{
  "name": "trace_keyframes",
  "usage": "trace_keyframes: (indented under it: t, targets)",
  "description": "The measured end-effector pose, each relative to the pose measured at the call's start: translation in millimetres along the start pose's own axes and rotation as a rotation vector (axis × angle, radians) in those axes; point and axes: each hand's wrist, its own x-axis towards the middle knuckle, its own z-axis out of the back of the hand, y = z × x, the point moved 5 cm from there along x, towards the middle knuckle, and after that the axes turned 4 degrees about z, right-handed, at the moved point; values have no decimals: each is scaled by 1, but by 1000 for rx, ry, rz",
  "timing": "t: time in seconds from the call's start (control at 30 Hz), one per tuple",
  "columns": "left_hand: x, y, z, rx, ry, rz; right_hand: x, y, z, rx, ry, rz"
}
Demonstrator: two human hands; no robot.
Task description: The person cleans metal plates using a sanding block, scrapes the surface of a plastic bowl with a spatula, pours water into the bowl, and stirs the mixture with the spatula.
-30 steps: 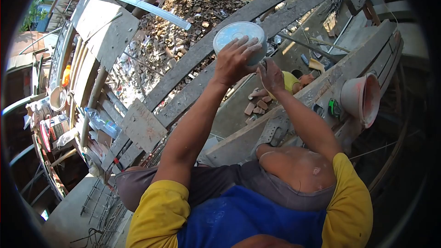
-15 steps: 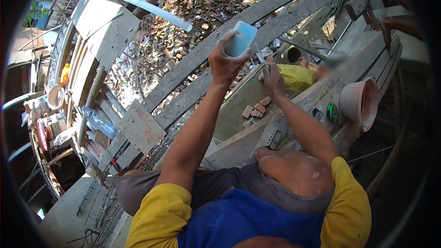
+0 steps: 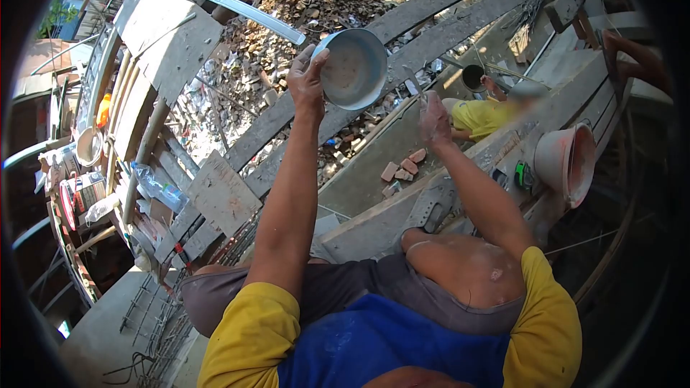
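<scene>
My left hand [image 3: 307,85] grips the rim of a round blue bowl [image 3: 353,75], thumb over the edge. The bowl is tilted so its inside faces me, and a pale, whitish residue coats it. To the right, my right hand [image 3: 435,122] is closed around a putty knife [image 3: 412,80], its thin flat blade pointing up and left toward the bowl. Blade and bowl are apart. The tool's handle is hidden in my fingers. Both hands are dusted with pale powder.
Planks [image 3: 460,25] cross ahead above a rubble heap [image 3: 287,43]. A bucket [image 3: 552,162], a green tape measure [image 3: 523,174] and a handsaw handle [image 3: 429,210] rest at right. Below, a person in yellow [image 3: 478,118] is near a dark bucket [image 3: 473,77]. Brick pieces [image 3: 408,165] lie beneath.
My left hand has moved left and turned the bowl, so its inside now shows instead of its outer side. My right hand is slightly lower and farther from the bowl.
</scene>
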Motion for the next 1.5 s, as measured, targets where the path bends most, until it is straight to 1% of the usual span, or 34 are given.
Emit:
trace_keyframes:
  t: [0.03,0.1,0.13,0.2,0.27,0.33,0.4,0.5,0.57,0.63,0.7,0.73,0.77,0.83,0.87,0.9,0.93,1.0,1.03,1.1,1.17,1.23,1.27,1.33,1.37,1.4,1.43,1.47,1.5]
  targets:
    - [0,3,1,-19,9,28,1,2,4,-3,3,1]
    - [0,3,2,-38,19,63,3,-5,-1,-96,326,-179]
    - [-2,6,4,-47,24,104,3,-2,1,-96,329,-181]
    - [-3,7,7,-41,2,95,5,12,15,33,96,-136]
    - [-5,7,8,-44,-19,83,8,25,20,53,106,-136]
    - [-7,5,6,-34,12,60,11,40,25,77,109,-133]
    - [-9,5,5,-20,36,33,11,55,21,138,172,-71]
    - [-10,3,0,3,73,-10,12,67,11,125,207,-44]
    - [-11,-3,-9,144,154,-88,15,72,12,104,246,-27]
    - [-14,-3,-16,155,170,-117,17,75,13,86,292,-13]
    - [-19,-11,-28,399,252,-168,23,73,11,46,324,6]
    - [-21,-16,-32,470,249,-243,26,72,9,45,326,5]
    - [-20,-13,-34,469,249,-241,28,67,4,30,355,-26]
    - [-21,-13,-38,560,226,-324,23,62,-9,14,384,-58]
    - [-22,-13,-40,559,227,-323,14,56,-29,76,436,-93]
    - [-25,-15,-42,589,239,-368,9,64,-34,137,487,-127]
    - [-26,-19,-44,619,249,-417,9,69,-33,136,485,-124]
    - [-27,-18,-44,612,221,-457,-6,98,-27,528,919,-481]
    - [-28,-17,-43,604,199,-489,-5,91,-32,530,919,-480]
    - [-27,-15,-39,607,181,-476,16,68,-29,171,547,-189]
    - [-24,-13,-35,516,178,-413,15,64,-31,152,515,-204]
    - [-28,-12,-33,533,198,-403,2,76,-44,228,665,-263]
    - [-29,-14,-33,566,187,-419,5,85,-37,226,660,-257]
    - [-29,-12,-31,603,175,-442,-2,109,-28,512,1032,-447]
    - [-27,-7,-26,509,161,-424,-1,100,-35,516,1028,-440]
    - [-26,-4,-22,416,149,-403,9,79,-43,407,813,-266]
    - [-27,-5,-21,418,151,-406,16,70,-42,298,596,-100]
    - [-29,-5,-22,444,169,-395,17,70,-32,145,581,-187]
    - [-27,-6,-25,469,188,-388,16,74,-32,145,574,-187]
